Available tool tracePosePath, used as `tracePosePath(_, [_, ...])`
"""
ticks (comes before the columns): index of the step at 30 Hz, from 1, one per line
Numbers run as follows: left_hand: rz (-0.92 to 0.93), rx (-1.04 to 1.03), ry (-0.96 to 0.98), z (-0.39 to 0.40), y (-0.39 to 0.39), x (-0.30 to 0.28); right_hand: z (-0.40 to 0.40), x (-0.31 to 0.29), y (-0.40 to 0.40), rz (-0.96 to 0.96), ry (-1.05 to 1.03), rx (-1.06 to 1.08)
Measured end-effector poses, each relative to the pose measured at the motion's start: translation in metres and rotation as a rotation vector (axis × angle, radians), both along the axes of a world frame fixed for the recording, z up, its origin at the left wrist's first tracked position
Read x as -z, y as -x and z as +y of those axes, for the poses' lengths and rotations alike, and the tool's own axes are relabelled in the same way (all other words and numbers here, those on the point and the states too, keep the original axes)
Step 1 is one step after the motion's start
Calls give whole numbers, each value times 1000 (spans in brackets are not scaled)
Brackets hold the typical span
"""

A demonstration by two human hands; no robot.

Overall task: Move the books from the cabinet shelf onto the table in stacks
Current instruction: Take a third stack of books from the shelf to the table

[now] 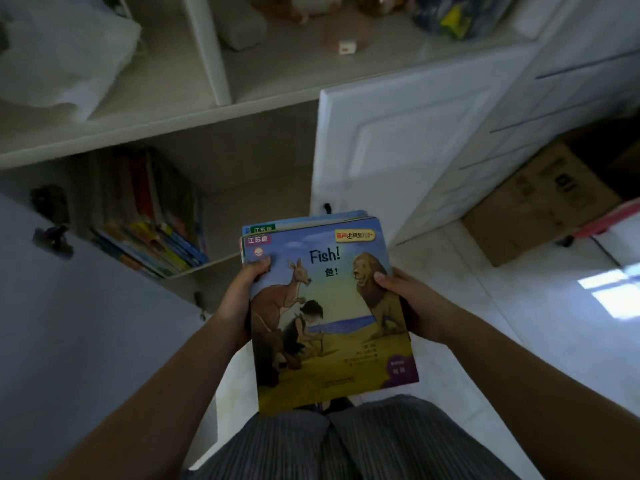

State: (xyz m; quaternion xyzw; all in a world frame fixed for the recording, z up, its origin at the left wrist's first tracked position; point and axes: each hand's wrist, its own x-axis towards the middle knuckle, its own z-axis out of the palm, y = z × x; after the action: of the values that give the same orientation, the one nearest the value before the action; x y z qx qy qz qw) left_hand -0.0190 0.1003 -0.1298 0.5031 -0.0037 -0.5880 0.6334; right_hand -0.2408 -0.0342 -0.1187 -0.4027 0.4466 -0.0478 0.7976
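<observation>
I hold a stack of thin picture books [329, 313] in front of me, above my lap. The top cover reads "Fish!" and shows a kangaroo, a child and a lion. My left hand [242, 299] grips the stack's left edge, thumb on the cover. My right hand [412, 303] grips the right edge, thumb on the lion. More books [152, 216] lean together at the left of the low cabinet shelf [242, 216], whose right part is bare. No table top is plainly in view.
Two white cabinet doors stand open, one at the left [86, 323], one at the right [398, 150]. A cardboard box [540, 206] sits on the pale tiled floor at right. The upper shelf [277, 81] holds a white bag and small toys.
</observation>
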Motion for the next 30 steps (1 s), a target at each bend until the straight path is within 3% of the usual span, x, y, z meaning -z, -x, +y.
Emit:
tracePosePath(15, [-28,458,44,-36,151,-21,83,-28,173,92,83,429])
tracePosePath(22, [-60,820,101,-13,295,-31,193,-38,310,83,118,749])
tracePosePath(30, [-52,1234,5,76,471,-31,369,-40,443,76,76,1147])
